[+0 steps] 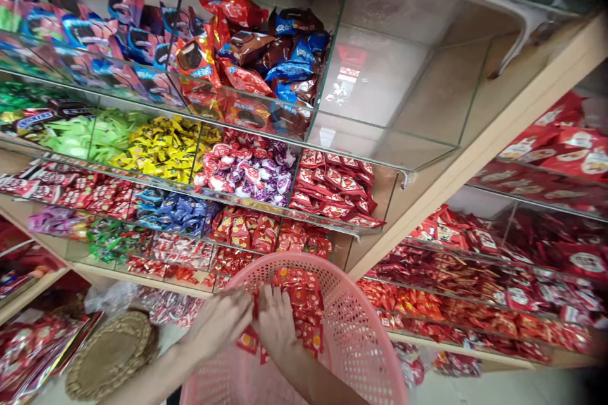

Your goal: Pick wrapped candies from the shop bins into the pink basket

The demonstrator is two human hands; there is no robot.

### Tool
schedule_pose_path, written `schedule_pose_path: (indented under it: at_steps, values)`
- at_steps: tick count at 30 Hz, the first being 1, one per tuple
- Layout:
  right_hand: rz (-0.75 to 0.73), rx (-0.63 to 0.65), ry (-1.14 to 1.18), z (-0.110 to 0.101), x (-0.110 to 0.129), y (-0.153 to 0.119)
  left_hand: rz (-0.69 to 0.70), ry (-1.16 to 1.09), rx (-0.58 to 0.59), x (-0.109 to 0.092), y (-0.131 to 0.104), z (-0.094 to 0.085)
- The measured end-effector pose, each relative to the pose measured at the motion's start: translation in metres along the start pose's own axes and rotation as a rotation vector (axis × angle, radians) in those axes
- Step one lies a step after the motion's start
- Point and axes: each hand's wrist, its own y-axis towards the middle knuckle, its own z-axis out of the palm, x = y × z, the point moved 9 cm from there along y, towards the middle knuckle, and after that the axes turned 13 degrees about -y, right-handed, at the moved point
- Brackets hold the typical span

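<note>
A pink plastic basket with a perforated wall stands in front of me. Bunched red candy packets with small orange and yellow prints are inside it. My right hand reaches over the basket with its fingers bent down around these packets. Close beside it, my left hand is closed, its fingertips against the same packets near the basket's left side. The hands hide part of the bunch, and the left fingertips are slightly blurred.
Glass-fronted shelves hold wrapped sweets, among them yellow candies, purple candies and red packets. A wooden divider slants down at the right. On the lower left lies a round woven basket.
</note>
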Motion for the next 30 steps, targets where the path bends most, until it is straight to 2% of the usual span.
schedule_pose_path:
  at_steps: [3,4,6,10,13,18,22,24,27,29,30]
  values:
    - [0.009,-0.035,0.054,0.003,0.0,-0.008,-0.125,-0.059,-0.227,0.022,0.01,-0.034]
    - [0.013,-0.032,0.062,0.004,0.0,-0.01,-0.157,-0.066,-0.276,0.03,0.012,-0.038]
    - [0.02,-0.011,0.065,0.008,-0.002,-0.011,-0.226,-0.08,-0.317,0.044,0.015,-0.034]
    - [0.047,0.003,0.059,0.011,-0.003,-0.009,-0.394,-0.147,-0.23,0.066,0.017,-0.005]
    - [0.046,-0.012,0.088,0.01,-0.002,-0.01,-0.463,-0.181,-0.125,0.071,0.017,0.011]
    - [-0.006,-0.029,0.117,0.008,0.0,-0.012,-0.474,-0.145,-0.067,0.071,0.017,0.015]
    - [0.012,-0.042,0.092,0.01,-0.001,-0.011,-0.464,-0.143,-0.057,0.073,0.016,0.018]
    - [0.012,-0.076,0.093,0.002,-0.002,-0.011,-0.463,-0.138,-0.057,0.075,0.016,0.02]
    - [0.004,-0.148,0.118,-0.028,-0.018,-0.006,-0.454,-0.123,-0.056,0.077,0.017,0.021]
    - [0.062,-0.185,0.129,-0.052,-0.05,0.004,-0.458,-0.114,-0.052,0.077,0.016,0.022]
    - [0.122,-0.196,0.126,-0.062,-0.074,0.012,-0.458,-0.114,-0.051,0.076,0.016,0.021]
